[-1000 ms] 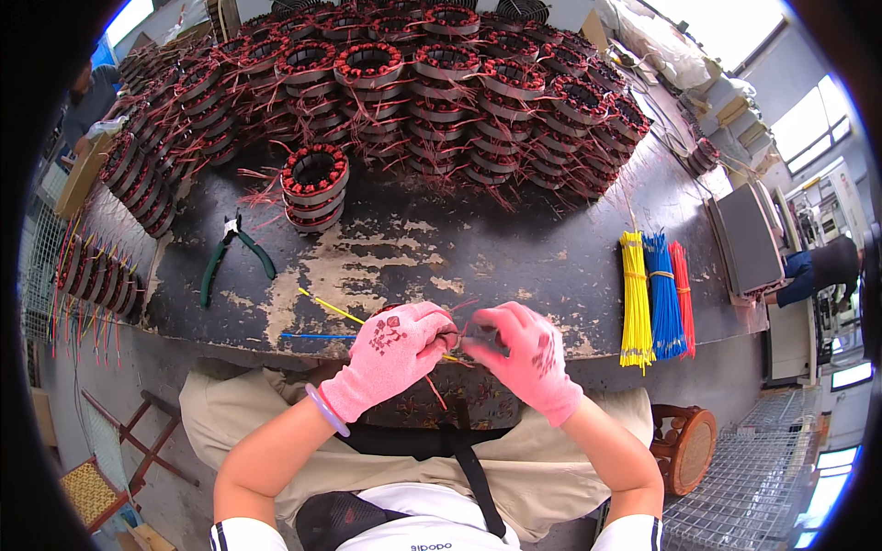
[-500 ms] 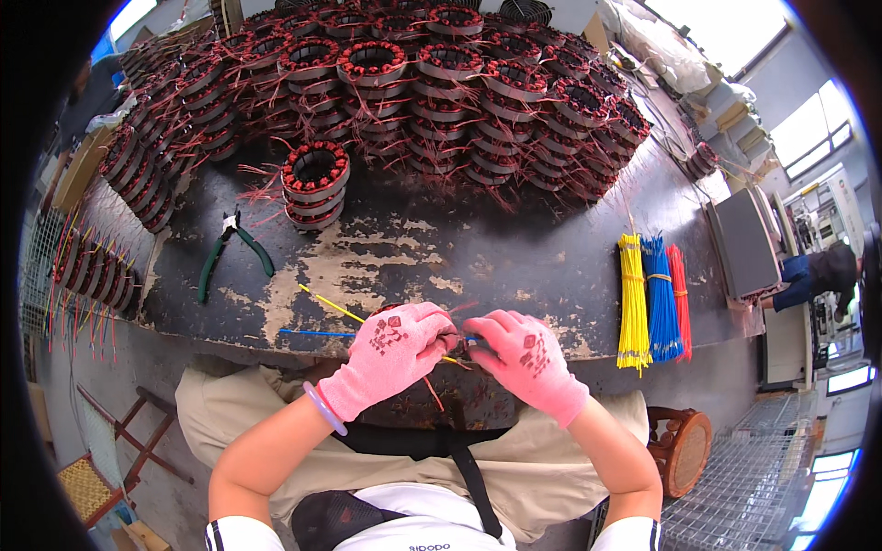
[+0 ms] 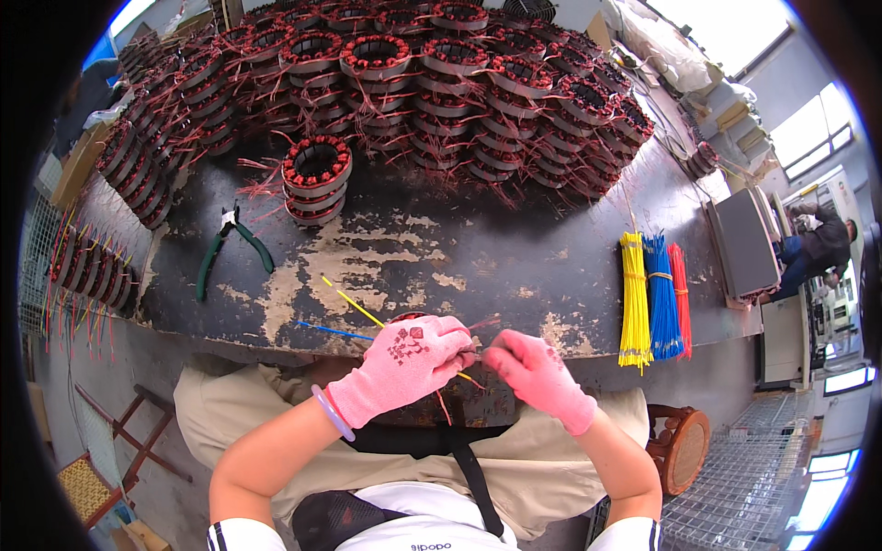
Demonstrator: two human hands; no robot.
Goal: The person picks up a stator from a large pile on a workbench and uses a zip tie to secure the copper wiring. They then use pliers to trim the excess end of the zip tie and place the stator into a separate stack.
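Right now both my hands sit at the lower middle of the frame, pressed close together at the near edge of the table (image 3: 514, 248). My left hand (image 3: 409, 358), in a pink glove, is curled shut around a stator (image 3: 459, 390) that rests in my lap, mostly hidden beneath the gloves. My right hand (image 3: 537, 372), also gloved in pink, has its fingertips pinched on the thin copper leads (image 3: 478, 323) that poke out between the two hands; I cannot tell just which strand it has. A yellow wire (image 3: 354, 303) and a blue wire (image 3: 331, 330) run from under my left hand up and to the left across the worn table top.

I judge this to be the lead-dressing step: joining or sleeving coloured wire onto the winding ends. The next move seems to call for a steady pinch and a fine pull, keeping the loose strands apart.

Green-handled pliers (image 3: 225, 253) lie at centre left. A short stack of stators (image 3: 316, 179) stands alone above them, before the big pile of stators (image 3: 413, 83) across the top. Bundles of yellow, blue and red wires (image 3: 654, 298) lie at the right.
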